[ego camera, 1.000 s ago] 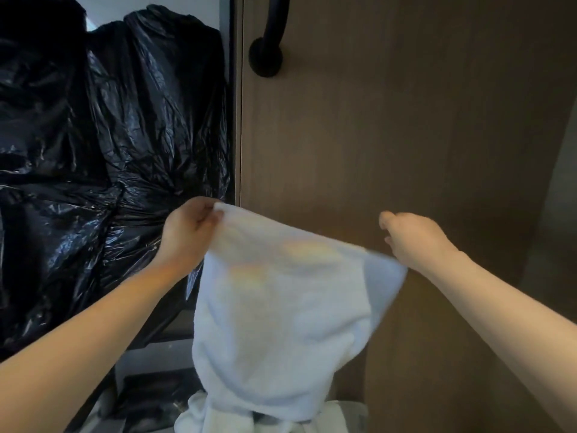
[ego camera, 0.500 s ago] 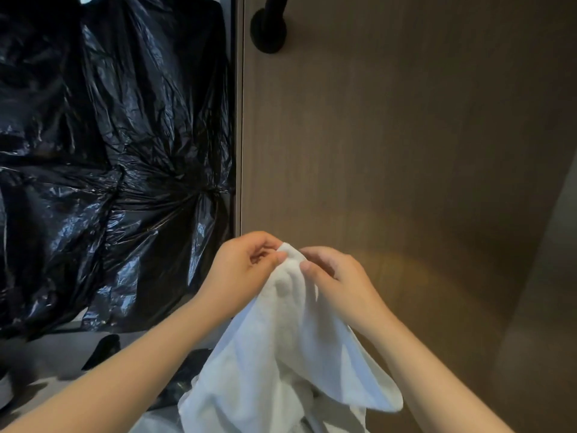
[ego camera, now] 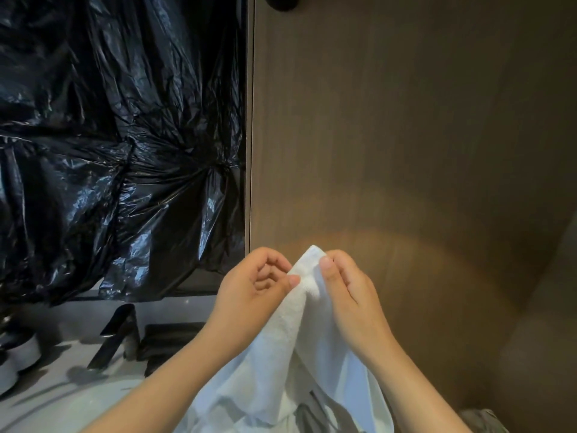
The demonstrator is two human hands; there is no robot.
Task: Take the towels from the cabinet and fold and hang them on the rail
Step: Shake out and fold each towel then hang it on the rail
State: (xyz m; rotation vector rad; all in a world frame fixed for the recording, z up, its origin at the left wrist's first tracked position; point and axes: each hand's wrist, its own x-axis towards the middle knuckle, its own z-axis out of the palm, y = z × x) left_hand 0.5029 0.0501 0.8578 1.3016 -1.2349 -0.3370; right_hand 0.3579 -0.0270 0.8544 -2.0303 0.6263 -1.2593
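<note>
A white towel (ego camera: 290, 354) hangs folded in half in front of me, its two top corners brought together. My left hand (ego camera: 253, 285) pinches the towel's top edge between thumb and curled fingers. My right hand (ego camera: 346, 289) pinches the same top corner from the right, thumb on the front. The towel's lower part drops out of view at the bottom. No rail is in view.
A brown wooden cabinet door (ego camera: 406, 151) fills the right side, with a black handle base (ego camera: 282, 3) at the top edge. Black plastic bags (ego camera: 118, 135) fill the open space on the left. Below them a grey shelf (ego camera: 62, 385) holds dark objects and white rolls.
My hands, spread apart with the towel stretched between them a second ago, have come together, folding the towel in half. The view has tilted downward.
</note>
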